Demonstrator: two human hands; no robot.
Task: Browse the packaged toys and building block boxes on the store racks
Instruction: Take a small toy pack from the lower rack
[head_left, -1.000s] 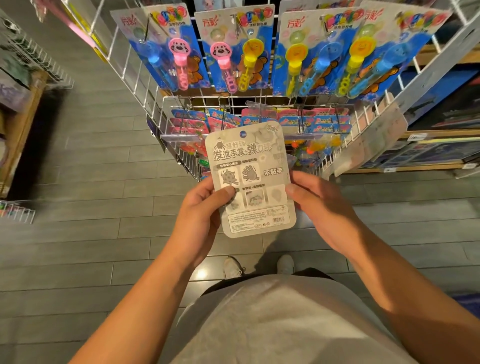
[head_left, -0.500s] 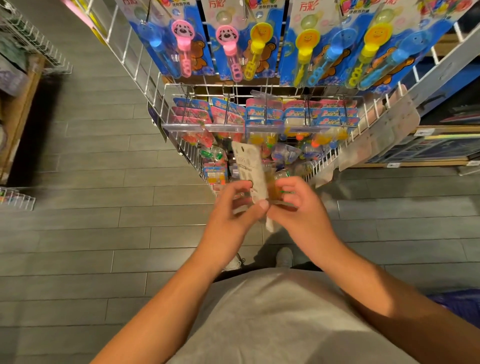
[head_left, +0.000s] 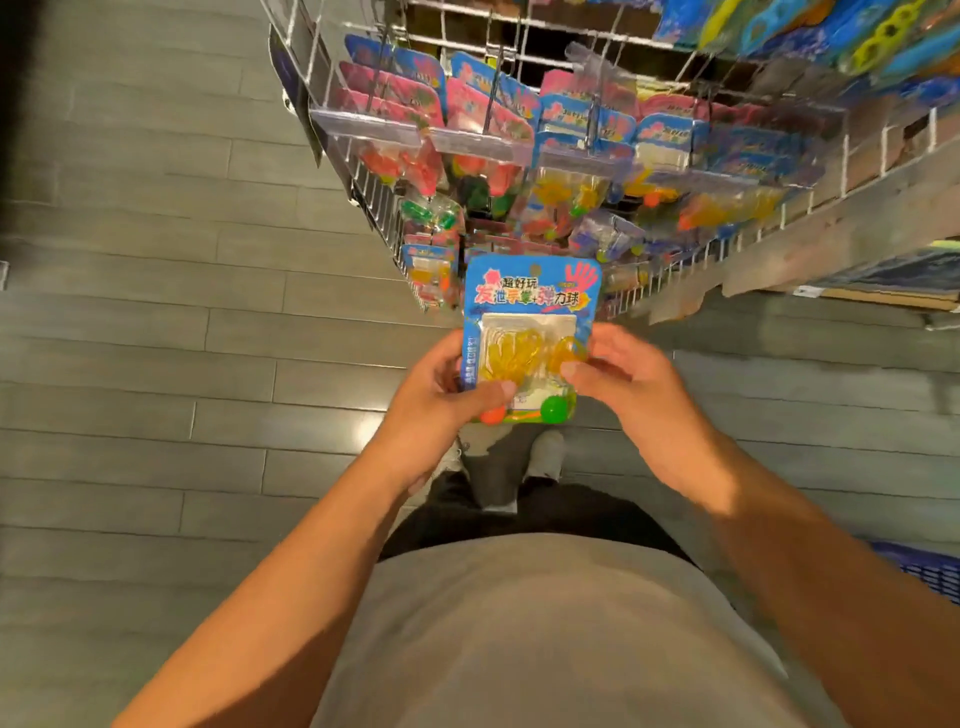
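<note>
I hold a blue toy card pack (head_left: 532, 296) upright in front of me, its printed front facing me. A clear blister on it shows a yellow sticky hand and small orange and green balls. My left hand (head_left: 441, 400) grips the pack's lower left edge, thumb across the front. My right hand (head_left: 623, 384) pinches its right edge, thumb on the blister. Behind the pack stands a white wire rack (head_left: 384, 208) hung with rows of similar pink and blue toy packs (head_left: 483, 104).
Bubble wand packs (head_left: 831, 31) hang at the rack's top right. A wooden shelf with flat boxes (head_left: 883, 280) runs off to the right. A blue basket (head_left: 924, 571) sits at the right edge. Grey plank floor (head_left: 156, 338) spreads to the left.
The pack has been turned round from its grey back, through edge-on, to its coloured front. Both hands shifted their hold, and the view dropped lower on the rack.
</note>
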